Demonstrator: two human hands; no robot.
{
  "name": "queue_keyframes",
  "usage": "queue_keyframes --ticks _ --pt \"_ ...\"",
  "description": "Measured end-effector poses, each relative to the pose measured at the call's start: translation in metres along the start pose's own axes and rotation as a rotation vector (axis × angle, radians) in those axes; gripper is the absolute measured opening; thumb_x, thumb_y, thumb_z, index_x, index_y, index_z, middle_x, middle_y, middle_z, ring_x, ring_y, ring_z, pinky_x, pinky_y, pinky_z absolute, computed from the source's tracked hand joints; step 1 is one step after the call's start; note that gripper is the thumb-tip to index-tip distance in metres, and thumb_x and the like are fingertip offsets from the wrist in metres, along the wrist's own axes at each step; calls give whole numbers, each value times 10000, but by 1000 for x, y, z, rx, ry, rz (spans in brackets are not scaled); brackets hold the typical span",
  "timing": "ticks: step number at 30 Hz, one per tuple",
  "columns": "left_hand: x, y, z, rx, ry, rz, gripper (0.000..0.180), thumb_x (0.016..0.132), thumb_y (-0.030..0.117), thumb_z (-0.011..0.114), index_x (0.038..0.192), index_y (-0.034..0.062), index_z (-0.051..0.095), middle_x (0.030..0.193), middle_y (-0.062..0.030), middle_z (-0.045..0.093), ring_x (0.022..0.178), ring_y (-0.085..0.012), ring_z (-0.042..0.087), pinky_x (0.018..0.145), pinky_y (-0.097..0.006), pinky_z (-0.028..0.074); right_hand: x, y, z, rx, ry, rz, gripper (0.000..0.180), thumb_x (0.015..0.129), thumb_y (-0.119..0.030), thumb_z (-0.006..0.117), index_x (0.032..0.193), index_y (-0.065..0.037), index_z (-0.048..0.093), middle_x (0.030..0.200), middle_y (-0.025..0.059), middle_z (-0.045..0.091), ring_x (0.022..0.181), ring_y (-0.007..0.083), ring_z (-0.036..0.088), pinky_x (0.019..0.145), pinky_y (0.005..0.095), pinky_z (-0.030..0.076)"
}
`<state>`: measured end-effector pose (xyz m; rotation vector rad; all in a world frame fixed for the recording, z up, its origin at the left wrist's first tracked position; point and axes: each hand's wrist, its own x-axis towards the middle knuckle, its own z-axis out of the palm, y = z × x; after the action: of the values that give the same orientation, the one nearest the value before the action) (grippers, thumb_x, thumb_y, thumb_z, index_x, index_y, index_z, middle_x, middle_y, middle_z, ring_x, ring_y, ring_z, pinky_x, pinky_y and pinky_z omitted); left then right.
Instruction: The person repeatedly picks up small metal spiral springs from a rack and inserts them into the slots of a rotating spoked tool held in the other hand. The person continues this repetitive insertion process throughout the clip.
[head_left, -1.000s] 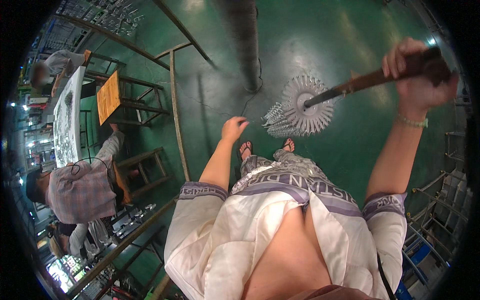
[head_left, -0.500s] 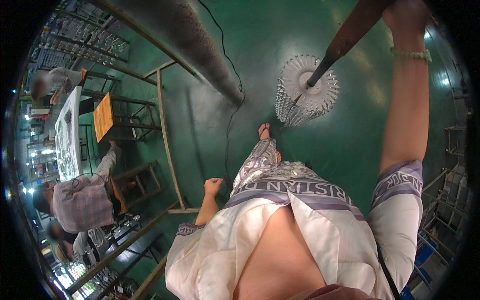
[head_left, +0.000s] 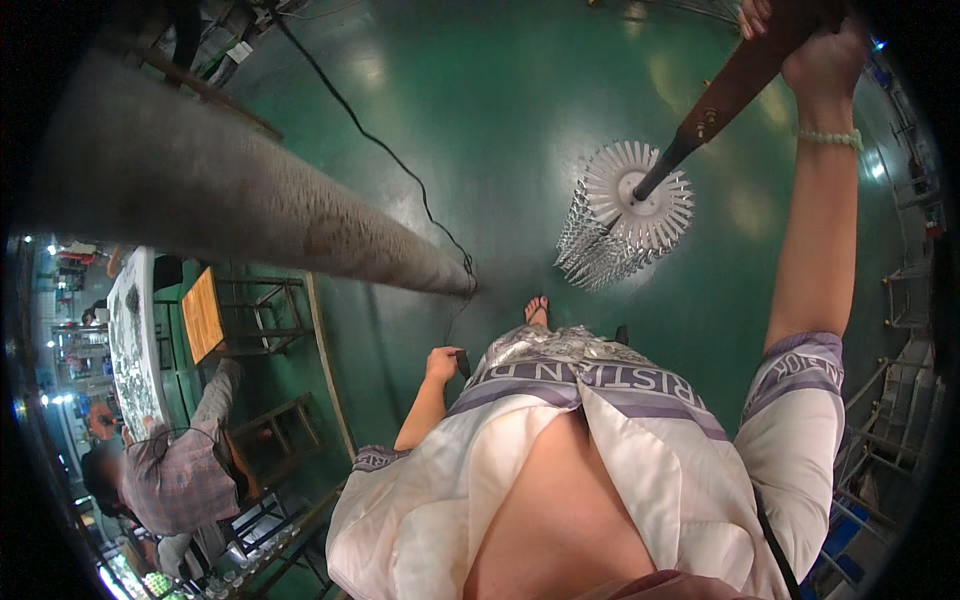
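Note:
My right hand (head_left: 825,65), raised at the upper right, is wrapped around a long brown metal bar (head_left: 745,95); fingertips show past the bar's left edge. The bar slopes down to a round rack (head_left: 640,190) carrying several tiers of shiny, narrow metal pieces, too small to name. The rack hangs above the green floor. Low at my left side, my left hand (head_left: 440,363) is closed, its fingers curled. A small dark thing (head_left: 463,363) shows against those fingers, and I cannot make out what it is.
A thick grey column (head_left: 300,225) crosses the left side, with a black cable (head_left: 395,160) beside it. Farther left, a person in a plaid shirt (head_left: 180,485) is at a white table (head_left: 145,340) near a wooden-topped stool (head_left: 202,315). Metal racks (head_left: 870,440) line the right.
The column now reaches farther across the left side. The rack sits slightly lower and to the right, my right hand still on the bar. My left hand has shifted slightly right.

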<state>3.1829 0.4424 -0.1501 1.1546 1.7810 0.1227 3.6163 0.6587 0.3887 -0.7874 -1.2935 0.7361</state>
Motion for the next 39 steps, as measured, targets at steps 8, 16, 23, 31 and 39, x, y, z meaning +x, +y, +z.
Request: queue_keyframes --ticks 8,16,23,31,39 --pt "67 79 7 -19 14 141 296 715 294 711 915 76 695 838 -119 682 784 -226 659 728 -324 495 83 79 -13 57 12 -139 782 788 -715 294 610 -1 561 418 61 426 311 179 423 320 304 402" --pt "79 18 48 -104 40 106 236 713 298 697 870 121 704 811 -110 672 783 -252 653 723 -358 495 210 170 -107 71 -319 109 672 808 -575 341 948 57 522 674 74 466 557 177 433 502 301 383" --pt "83 135 29 -98 90 -286 268 716 295 694 903 103 704 859 -109 679 819 -245 648 761 -357 492 251 170 -4 281 -595 -89 709 853 -609 275 799 28 579 553 84 486 448 191 465 411 315 408" --pt "121 124 50 20 30 -361 231 700 227 635 897 129 705 957 -136 654 898 -296 631 807 -380 487 275 219 32 244 -490 -45 911 775 -760 222 649 56 607 446 123 478 364 244 492 341 363 450" --pt "206 60 97 16 -76 -315 306 714 296 626 890 53 685 955 -196 634 915 -329 620 762 -404 486 316 292 55 360 -660 82 800 787 -694 291 852 44 593 561 100 480 477 222 473 451 341 427"
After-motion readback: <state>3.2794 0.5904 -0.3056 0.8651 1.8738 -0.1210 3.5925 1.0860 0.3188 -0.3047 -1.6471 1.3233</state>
